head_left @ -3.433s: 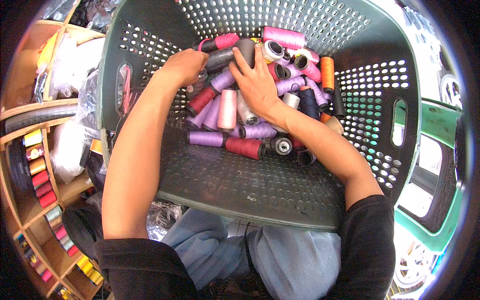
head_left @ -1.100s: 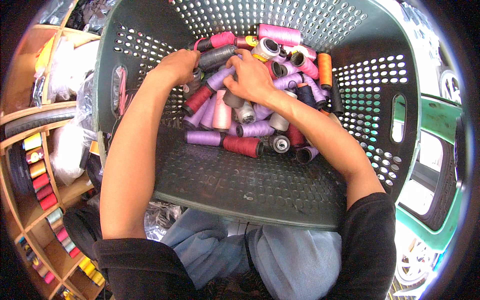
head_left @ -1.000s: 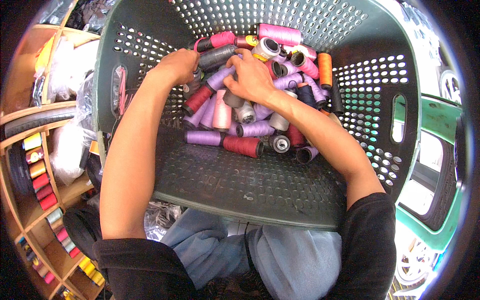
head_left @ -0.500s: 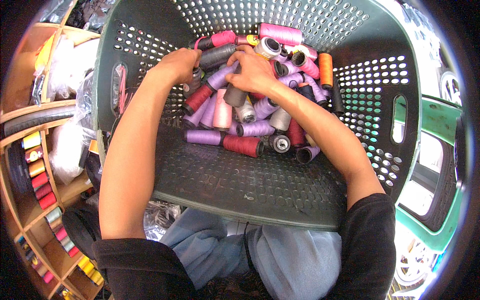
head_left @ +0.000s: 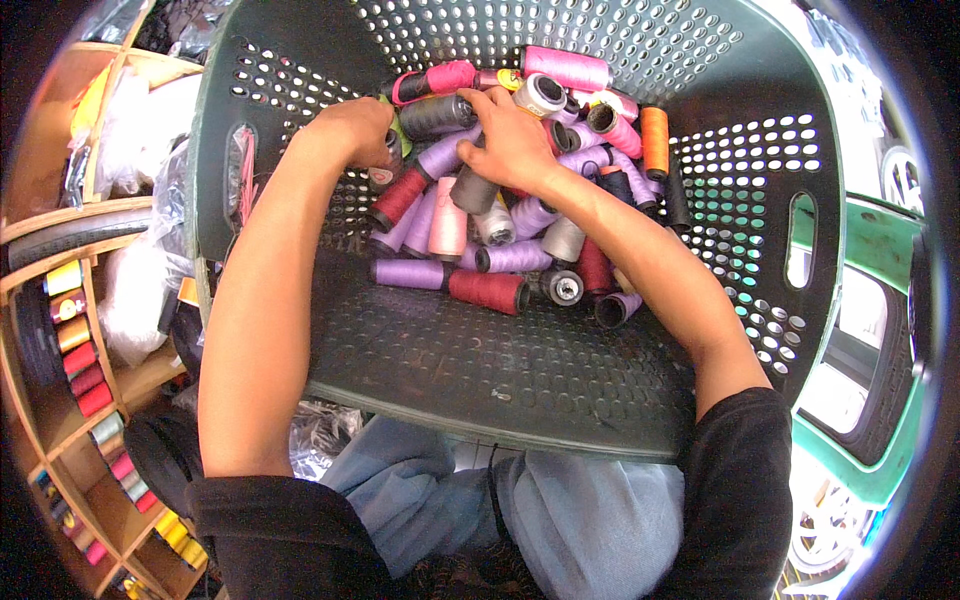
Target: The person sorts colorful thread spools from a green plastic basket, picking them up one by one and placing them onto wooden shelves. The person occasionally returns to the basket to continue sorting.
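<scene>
A large dark green perforated plastic basket (head_left: 440, 350) is tilted toward me over my lap, with a heap of thread spools inside. At the heap's left edge my left hand (head_left: 352, 130) is closed, fingers curled down and partly hidden, around a grey spool (head_left: 384, 174) whose end shows below the thumb. A bit of a lime-green spool (head_left: 401, 132) peeks out beside it. My right hand (head_left: 512, 138) rests on the heap with thumb and index apart, the index fingertip at a dark grey spool (head_left: 436, 117). Under its palm lies a dark brown spool (head_left: 473, 188).
Purple (head_left: 410, 273), dark red (head_left: 488, 291), pink (head_left: 566, 68) and orange spools (head_left: 655, 142) lie around my hands. A wooden shelf (head_left: 60, 440) with coloured spools stands left. Green machinery or a vehicle frame (head_left: 880, 480) is at right.
My left hand has shifted slightly left and down, and lime green now shows beside it. My right index finger has moved a little over the dark grey spool's end.
</scene>
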`<action>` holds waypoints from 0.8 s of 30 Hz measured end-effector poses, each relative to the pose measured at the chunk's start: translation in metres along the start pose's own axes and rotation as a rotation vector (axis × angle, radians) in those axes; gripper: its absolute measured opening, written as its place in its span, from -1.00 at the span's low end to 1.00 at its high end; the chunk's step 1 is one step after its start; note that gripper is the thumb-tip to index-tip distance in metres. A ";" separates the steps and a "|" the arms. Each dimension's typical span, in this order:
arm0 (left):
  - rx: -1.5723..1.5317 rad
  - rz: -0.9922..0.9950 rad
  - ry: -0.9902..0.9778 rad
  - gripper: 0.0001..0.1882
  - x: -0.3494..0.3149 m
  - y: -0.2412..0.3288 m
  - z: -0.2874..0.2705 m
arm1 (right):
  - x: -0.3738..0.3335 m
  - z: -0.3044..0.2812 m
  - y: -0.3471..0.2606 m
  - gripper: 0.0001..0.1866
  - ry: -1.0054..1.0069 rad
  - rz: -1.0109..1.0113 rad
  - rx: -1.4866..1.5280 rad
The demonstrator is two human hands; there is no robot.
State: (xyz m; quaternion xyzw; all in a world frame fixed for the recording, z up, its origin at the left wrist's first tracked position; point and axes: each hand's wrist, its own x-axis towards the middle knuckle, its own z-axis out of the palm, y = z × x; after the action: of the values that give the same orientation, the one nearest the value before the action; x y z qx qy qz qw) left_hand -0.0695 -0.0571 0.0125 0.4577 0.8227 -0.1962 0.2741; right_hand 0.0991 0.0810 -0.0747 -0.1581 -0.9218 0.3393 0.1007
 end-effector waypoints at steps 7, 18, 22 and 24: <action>-0.052 -0.029 -0.022 -0.54 -0.003 -0.008 -0.015 | -0.002 0.004 -0.001 -0.35 0.046 -0.065 -0.060; -0.216 0.117 0.081 -0.47 -0.015 0.004 -0.035 | 0.021 0.006 -0.027 -0.26 0.002 0.124 -0.164; -0.244 0.134 0.190 -0.50 -0.011 -0.002 -0.033 | 0.027 0.006 -0.026 -0.27 -0.053 0.119 -0.220; -0.280 0.119 0.238 -0.51 -0.013 -0.007 -0.038 | 0.027 -0.006 -0.026 -0.27 -0.008 0.121 -0.209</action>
State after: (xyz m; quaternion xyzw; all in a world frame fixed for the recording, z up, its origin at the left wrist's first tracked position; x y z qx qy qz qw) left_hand -0.0801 -0.0469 0.0510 0.4831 0.8399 -0.0079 0.2471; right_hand 0.0701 0.0753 -0.0505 -0.2219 -0.9412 0.2476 0.0595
